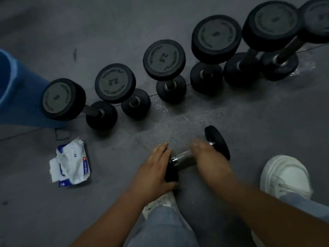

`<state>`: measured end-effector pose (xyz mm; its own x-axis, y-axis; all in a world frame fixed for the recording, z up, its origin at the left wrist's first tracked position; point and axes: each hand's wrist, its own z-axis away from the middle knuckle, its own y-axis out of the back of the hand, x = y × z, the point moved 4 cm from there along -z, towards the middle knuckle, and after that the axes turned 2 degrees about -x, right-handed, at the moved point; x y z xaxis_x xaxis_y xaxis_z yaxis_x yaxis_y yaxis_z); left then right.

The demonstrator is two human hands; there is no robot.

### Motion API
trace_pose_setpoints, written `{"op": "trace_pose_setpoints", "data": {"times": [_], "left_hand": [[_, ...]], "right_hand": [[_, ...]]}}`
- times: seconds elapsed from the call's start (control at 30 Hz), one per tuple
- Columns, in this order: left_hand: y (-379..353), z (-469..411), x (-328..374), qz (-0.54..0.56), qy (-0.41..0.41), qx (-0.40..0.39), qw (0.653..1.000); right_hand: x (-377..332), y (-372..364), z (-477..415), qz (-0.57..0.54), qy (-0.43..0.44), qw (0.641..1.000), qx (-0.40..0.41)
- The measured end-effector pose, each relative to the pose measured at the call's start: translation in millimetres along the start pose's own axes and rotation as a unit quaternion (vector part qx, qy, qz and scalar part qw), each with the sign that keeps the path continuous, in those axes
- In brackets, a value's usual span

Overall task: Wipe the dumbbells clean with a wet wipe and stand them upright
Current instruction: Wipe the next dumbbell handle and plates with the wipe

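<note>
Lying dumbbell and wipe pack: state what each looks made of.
Lying dumbbell: handle looks like polished, chrome-like metal, judging by bright glints; its heads look matte black rubber, no shine. Wipe pack: probably thin plastic film, crumpled and faintly glossy.

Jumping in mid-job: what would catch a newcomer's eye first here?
A row of upright dumbbells runs diagonally across the floor from left to upper right. In front of it, both hands hold a small dumbbell lying on its side: the left hand on its near end, the right hand over the handle. A pack of wipes lies at left.
</note>
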<state>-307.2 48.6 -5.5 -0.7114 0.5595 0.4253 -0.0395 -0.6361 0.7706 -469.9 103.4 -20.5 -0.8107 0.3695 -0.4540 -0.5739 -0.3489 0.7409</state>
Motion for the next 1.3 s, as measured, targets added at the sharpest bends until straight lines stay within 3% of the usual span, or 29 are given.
{"op": "trace_pose_setpoints", "data": {"times": [0.07, 0.17, 0.3, 0.33, 0.43, 0.5, 0.57, 0.6, 0.7, 0.73, 0.83, 0.9, 0.97, 1.03, 1.1, 1.23, 1.3], "left_hand": [[-7, 0, 3, -0.019, 0.005, -0.012, 1.000], [-22, 7, 11, -0.056, -0.033, -0.005, 0.998], [-32, 13, 9, -0.078, -0.073, 0.014, 0.994], [-30, 11, 3, -0.059, -0.071, 0.016, 0.996], [-12, 6, -22, 0.066, -0.025, -0.006, 0.997], [5, 7, -31, 0.093, 0.001, 0.065, 0.994], [11, 5, -29, 0.075, 0.006, 0.116, 0.990], [9, 2, -25, 0.051, 0.005, 0.109, 0.993], [5, -21, -30, -0.037, 0.017, 0.084, 0.996], [10, -32, -37, -0.055, 0.021, 0.090, 0.994], [36, -63, -62, 0.015, 0.064, 0.056, 0.996], [55, -76, -74, 0.105, 0.063, 0.053, 0.991], [65, -74, -79, 0.136, 0.053, 0.122, 0.982], [64, -68, -75, 0.124, 0.040, 0.177, 0.976], [56, -70, -68, 0.100, 0.047, 0.167, 0.980], [48, -79, -62, 0.068, 0.071, 0.160, 0.982], [48, -76, -59, 0.049, 0.063, 0.174, 0.981]], "right_hand": [[2, 0, 9, 0.011, -0.017, 1.000, 0.022], [-11, -20, 24, 0.049, 0.083, 0.995, -0.038], [11, -12, 14, 0.036, -0.021, 0.999, -0.027], [-1, -15, 14, 0.040, -0.008, 0.999, -0.028], [-28, -22, 13, 0.046, 0.071, 0.995, -0.051], [-9, -2, -12, 0.033, 0.010, 0.999, -0.017], [-5, 19, -31, 0.033, -0.021, 0.998, 0.040], [-17, 20, -39, 0.033, 0.005, 0.999, 0.041], [-53, 5, -49, 0.060, 0.133, 0.989, -0.037], [-44, 10, -59, 0.049, 0.112, 0.992, -0.043], [-17, 31, -90, 0.035, 0.010, 0.999, 0.027], [-39, 24, -92, 0.092, 0.056, 0.994, 0.036], [-58, 14, -90, 0.105, 0.138, 0.985, 0.019], [-46, 26, -98, 0.099, 0.109, 0.989, 0.010], [-31, 39, -107, 0.095, 0.038, 0.993, 0.061], [-52, 23, -97, 0.169, 0.118, 0.978, 0.013], [-35, 33, -105, 0.162, 0.092, 0.982, 0.002]]}}
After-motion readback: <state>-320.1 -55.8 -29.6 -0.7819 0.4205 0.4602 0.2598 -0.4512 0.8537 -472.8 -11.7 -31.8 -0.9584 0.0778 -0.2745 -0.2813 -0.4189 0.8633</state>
